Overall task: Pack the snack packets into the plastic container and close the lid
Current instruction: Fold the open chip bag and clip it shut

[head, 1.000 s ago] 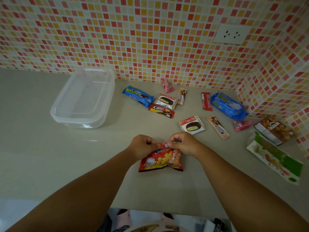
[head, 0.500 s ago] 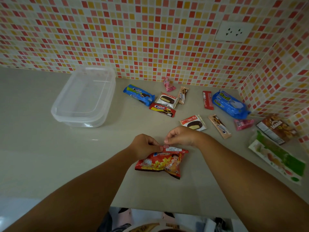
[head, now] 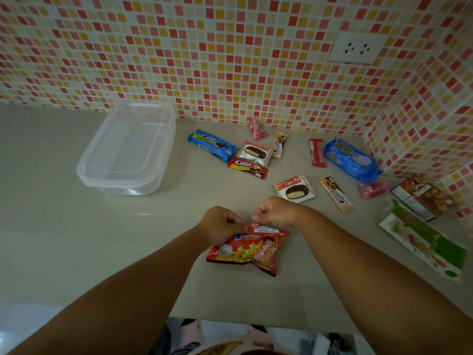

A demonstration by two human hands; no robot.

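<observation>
A red potato-snack packet (head: 245, 252) lies on the counter near the front edge. My left hand (head: 220, 224) grips its folded top edge at the left. My right hand (head: 276, 212) pinches a small pink clip (head: 254, 224) that sits on that top edge. The clear plastic container (head: 120, 188) stands at the back left with its lid apparently resting on it and nothing visible inside. Other snack packets lie loose behind my hands: a blue Cream-O pack (head: 211, 144), two Choco Pie packets (head: 294, 188), and a large blue pack (head: 350, 160).
Tiled walls close off the back and the right. A brown box (head: 422, 197) and a long green-and-white bag (head: 425, 242) lie at the far right. A red bar (head: 317, 152), a beige stick (head: 335, 193) and pink packets (head: 371, 189) are scattered between.
The packet's top edge has turned so its white label shows, and the packet has tilted slightly. My right hand has shifted up onto the pink clip. My left hand keeps its hold.
</observation>
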